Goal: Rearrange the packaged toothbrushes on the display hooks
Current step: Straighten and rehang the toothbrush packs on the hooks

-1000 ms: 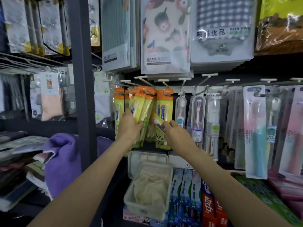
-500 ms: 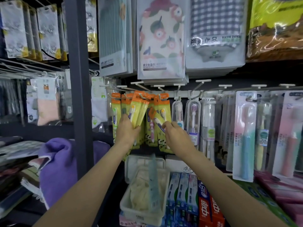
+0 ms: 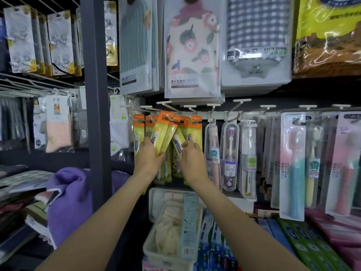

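Several orange-and-yellow toothbrush packs (image 3: pixel 195 132) hang from white display hooks (image 3: pixel 170 109) at the middle of the rack. My left hand (image 3: pixel 149 156) grips a small bundle of these packs (image 3: pixel 165 133), tilted with their orange tops leaning right toward a hook. My right hand (image 3: pixel 192 155) pinches one tilted pack (image 3: pixel 177 142) by its lower part, just right of the bundle. The two hands are close together, almost touching.
Clear-cased toothbrushes (image 3: pixel 229 153) and tall pastel packs (image 3: pixel 292 165) hang to the right. Towel packs (image 3: pixel 192 49) hang above. A dark upright post (image 3: pixel 95 106) stands left. Below sit a white bin (image 3: pixel 172 227) with a pale-blue pack, toothpaste boxes (image 3: pixel 213 243) and a purple cloth (image 3: pixel 68 202).
Both hands have risen a little on the rack. The pack in my right hand has swung up and left, closer to the bundle. The camera has tilted upward.
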`<state>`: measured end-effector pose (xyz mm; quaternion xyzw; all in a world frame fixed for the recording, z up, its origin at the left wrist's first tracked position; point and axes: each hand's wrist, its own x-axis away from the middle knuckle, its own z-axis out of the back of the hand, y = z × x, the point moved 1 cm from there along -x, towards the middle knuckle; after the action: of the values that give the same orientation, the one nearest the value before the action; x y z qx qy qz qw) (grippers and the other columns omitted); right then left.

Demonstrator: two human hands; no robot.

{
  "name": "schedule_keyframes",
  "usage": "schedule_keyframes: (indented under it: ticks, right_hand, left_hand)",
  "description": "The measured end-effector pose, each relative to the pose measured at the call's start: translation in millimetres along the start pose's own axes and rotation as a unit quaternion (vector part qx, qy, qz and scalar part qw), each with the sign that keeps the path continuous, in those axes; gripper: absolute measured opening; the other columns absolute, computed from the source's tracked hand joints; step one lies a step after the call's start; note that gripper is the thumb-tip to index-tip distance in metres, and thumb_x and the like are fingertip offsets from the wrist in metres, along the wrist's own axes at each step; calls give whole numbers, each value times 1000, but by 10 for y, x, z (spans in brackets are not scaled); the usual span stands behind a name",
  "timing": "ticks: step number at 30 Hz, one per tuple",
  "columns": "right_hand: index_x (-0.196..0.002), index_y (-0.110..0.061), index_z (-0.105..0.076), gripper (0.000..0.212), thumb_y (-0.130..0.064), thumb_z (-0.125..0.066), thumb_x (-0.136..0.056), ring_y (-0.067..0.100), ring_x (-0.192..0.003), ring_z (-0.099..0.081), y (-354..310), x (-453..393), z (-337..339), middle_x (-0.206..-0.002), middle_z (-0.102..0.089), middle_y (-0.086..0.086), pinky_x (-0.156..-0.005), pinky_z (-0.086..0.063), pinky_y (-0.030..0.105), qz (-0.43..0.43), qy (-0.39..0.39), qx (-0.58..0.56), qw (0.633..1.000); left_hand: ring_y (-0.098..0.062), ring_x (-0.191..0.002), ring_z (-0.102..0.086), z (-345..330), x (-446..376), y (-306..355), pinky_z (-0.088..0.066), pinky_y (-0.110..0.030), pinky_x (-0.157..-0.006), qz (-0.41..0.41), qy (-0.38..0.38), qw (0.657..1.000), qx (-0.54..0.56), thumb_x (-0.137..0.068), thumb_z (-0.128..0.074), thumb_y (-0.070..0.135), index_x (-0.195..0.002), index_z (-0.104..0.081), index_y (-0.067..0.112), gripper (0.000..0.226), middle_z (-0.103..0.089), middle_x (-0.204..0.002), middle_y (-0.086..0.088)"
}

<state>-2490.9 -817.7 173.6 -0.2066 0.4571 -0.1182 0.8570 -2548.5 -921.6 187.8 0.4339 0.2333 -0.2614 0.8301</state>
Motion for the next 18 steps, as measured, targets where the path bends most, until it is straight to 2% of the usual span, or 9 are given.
schedule_keyframes:
  ticks: [2,4,8,10,13,16,18]
  right_hand:
    - [-119,-6,-48,26,-2,-43,-94,26,-101,-53,-58,1,-86,-122,-50,12,-79,-46,33,-28,21,-15,999]
    - [-118,-7,-48,24,-4,-43,-95,25,-101,-53,-97,-31,-131,-119,-50,10,-79,-45,32,-65,56,-39,996]
    - [-115,-9,-47,19,-8,-40,-98,19,-98,-51,-89,-20,-186,-114,-52,7,-68,-30,20,-117,86,-92,985]
    - [-113,-8,-47,17,-9,-40,-98,19,-98,-51,-68,2,-233,-114,-53,8,-67,-29,19,-118,67,-118,984]
    - [-117,-8,-45,23,-6,-46,-94,19,-98,-52,11,78,-177,-114,-55,7,-78,-43,28,-116,37,-126,984]
    - [-114,-5,-49,28,6,-47,-88,15,-94,-49,250,383,-93,-103,-51,1,-77,-40,21,-93,-22,-71,993]
    - [-107,-3,-55,19,1,-48,-90,21,-100,-54,481,641,-122,-105,-56,8,-79,-42,24,-88,-73,-9,993]
  left_hand:
    - [-35,-117,-47,6,23,15,-41,-40,-89,-12,3,1000,-7,-87,-62,13,-138,-25,-1,65,-43,-132,-20]
    - [-35,-116,-47,5,37,6,-40,-38,-87,-27,-1,1000,-15,-88,-60,13,-139,-21,0,66,-42,-132,-21]
    - [-35,-112,-48,-10,40,-21,-40,-38,-85,-34,-10,999,-25,-89,-57,15,-138,-21,0,62,-43,-129,-20]
    - [-34,-115,-46,-21,50,-25,-40,-39,-87,-36,-11,999,-18,-90,-56,15,-139,-19,0,64,-41,-132,-20]
    - [-32,-116,-46,-35,73,-18,-40,-36,-89,-38,-6,999,4,-90,-57,14,-140,-20,-1,64,-42,-132,-19]
    - [-31,-114,-47,-67,114,-22,-39,-32,-87,-35,6,999,29,-89,-58,14,-139,-22,-1,64,-44,-130,-19]
    - [-29,-120,-45,-113,174,-42,-38,-31,-93,-28,15,998,52,-88,-60,12,-141,-21,2,67,-41,-136,-17]
